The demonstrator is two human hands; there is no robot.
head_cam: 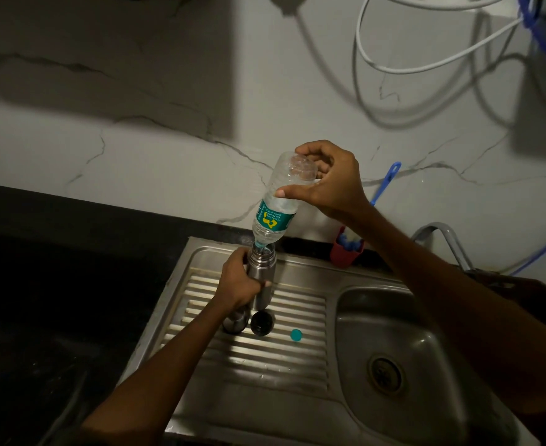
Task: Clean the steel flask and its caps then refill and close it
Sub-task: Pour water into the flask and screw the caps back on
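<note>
Over the steel sink's drainboard [265, 355], the left hand [238, 281] grips the flask [263, 268] while the right hand [326, 181] grips the upended plastic bottle [278, 207], refilling it; both caps [262, 321] remain off.

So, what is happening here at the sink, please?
A person is refilling the steel flask. The left hand holds the flask upright on the drainboard, and the right hand tips a plastic water bottle into its mouth. Two flask caps and the teal bottle cap lie on the drainboard, not yet fitted.
</note>
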